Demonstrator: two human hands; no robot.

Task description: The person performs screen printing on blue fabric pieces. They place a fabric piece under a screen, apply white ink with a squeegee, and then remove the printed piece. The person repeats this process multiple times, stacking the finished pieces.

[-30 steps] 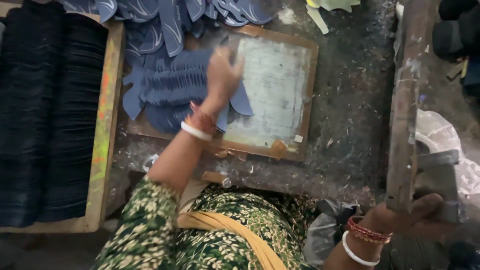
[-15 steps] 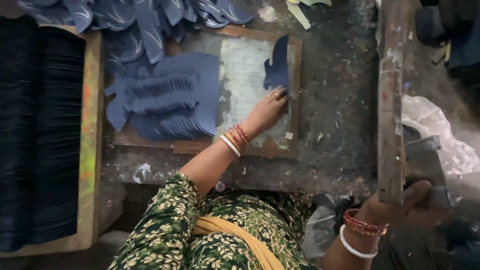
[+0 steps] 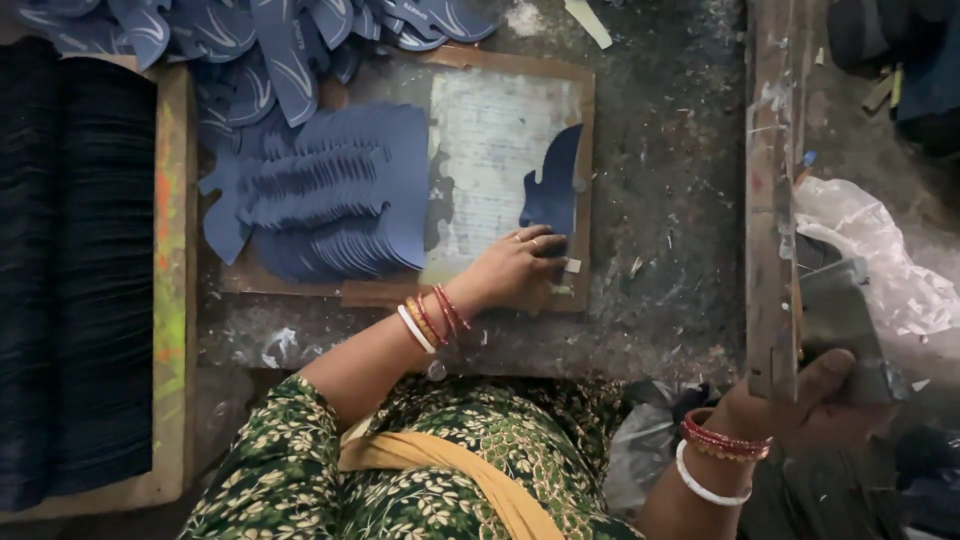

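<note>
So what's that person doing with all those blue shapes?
The person's left hand presses one dark blue cut-out piece flat on a pale board. Beside it lies a fanned stack of blue pieces. The right hand grips a grey metal tool by a long wooden bar.

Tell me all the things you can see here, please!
Board: one, pale with a brown rim, on the grimy table.
Single blue cutout: one, dark blue, on the board's right side.
Fanned blue cutouts: many, blue, on the board's left side.
Printed blue pieces: many, blue with pale lines, top edge.
Black sheet stack: one, black, in a wooden tray at left.
Wooden bar: one, paint-spattered, at right.
Plastic bag: one, clear, far right.
Left hand: pressing on the single cutout.
Right hand: gripping the bar's near end.
</note>
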